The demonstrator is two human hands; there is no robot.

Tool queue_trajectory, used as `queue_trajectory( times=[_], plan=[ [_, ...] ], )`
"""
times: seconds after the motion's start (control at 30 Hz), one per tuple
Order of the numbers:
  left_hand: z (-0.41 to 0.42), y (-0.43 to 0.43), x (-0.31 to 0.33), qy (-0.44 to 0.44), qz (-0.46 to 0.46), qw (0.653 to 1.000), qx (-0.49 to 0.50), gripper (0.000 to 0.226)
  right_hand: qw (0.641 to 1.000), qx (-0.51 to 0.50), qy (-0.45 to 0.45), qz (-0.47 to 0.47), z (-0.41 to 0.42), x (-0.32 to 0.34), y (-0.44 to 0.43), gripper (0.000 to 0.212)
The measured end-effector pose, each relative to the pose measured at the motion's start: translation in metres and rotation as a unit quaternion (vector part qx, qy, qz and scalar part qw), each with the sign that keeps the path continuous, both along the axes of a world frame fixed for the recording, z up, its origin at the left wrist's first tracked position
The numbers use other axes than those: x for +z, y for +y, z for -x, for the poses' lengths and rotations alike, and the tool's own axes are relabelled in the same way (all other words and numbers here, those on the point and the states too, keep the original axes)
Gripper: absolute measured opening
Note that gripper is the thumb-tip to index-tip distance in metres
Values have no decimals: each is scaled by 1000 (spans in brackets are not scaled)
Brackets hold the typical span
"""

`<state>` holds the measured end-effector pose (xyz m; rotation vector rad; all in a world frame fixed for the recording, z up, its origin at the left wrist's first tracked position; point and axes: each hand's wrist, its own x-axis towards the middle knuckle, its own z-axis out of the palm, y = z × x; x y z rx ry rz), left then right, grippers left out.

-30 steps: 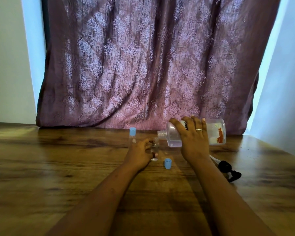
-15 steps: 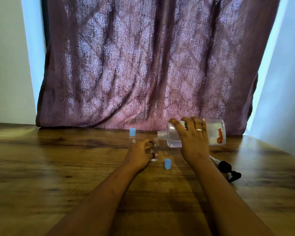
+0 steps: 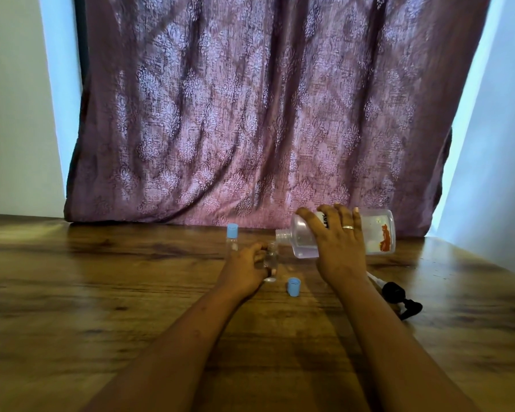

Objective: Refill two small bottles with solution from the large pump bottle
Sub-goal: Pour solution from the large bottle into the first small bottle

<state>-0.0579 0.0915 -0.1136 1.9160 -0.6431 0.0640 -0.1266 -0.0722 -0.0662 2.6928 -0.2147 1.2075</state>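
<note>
The large clear plastic bottle (image 3: 345, 234), its pump removed, is tipped on its side above the table with its threaded open neck pointing left, right over the mouth of a small clear uncapped bottle (image 3: 270, 260). Clear liquid pools in the lower side of the large bottle's body, and an orange mark shows on its label near the base. The right hand (image 3: 338, 248) wraps over the large bottle from above, fingers spread across its middle — a ring on one finger. The left hand (image 3: 244, 270) curls around the small bottle, which stands upright on the table, fingers closed against its side.

Just in front of that small bottle lies its loose blue plastic cap (image 3: 293, 286). Behind and to the left stands a second small clear bottle with a blue cap (image 3: 232, 237) on — upright, apart from the hand. The black pump head with its white tube (image 3: 397, 295) lies to the right on the brown wooden table (image 3: 101, 292). A mauve patterned curtain (image 3: 250, 114) hangs behind.
</note>
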Motion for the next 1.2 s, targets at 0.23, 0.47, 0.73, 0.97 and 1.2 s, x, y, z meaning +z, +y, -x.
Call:
queue_trajectory(
  times=[0.23,0.47,0.73,0.97,1.2],
  plan=[
    [0,-1,0,2,1,1000,1,48,1000,-1,2,0,0,0,-1,88],
    [-1,0,0,-11,-10,1000,0,45,1000,1,-2,2,1,0,0,88],
    [-1,0,-1,-7,-12,1000,-1,48,1000,6,-2,-3,1,0,0,90],
    [-3,-1,-2,-5,-9,1000,-3,49,1000,6,0,-2,1,0,0,91],
    [-5,-1,-3,-13,-13,1000,3,48,1000,4,2,-4,1,0,1,92]
  ],
)
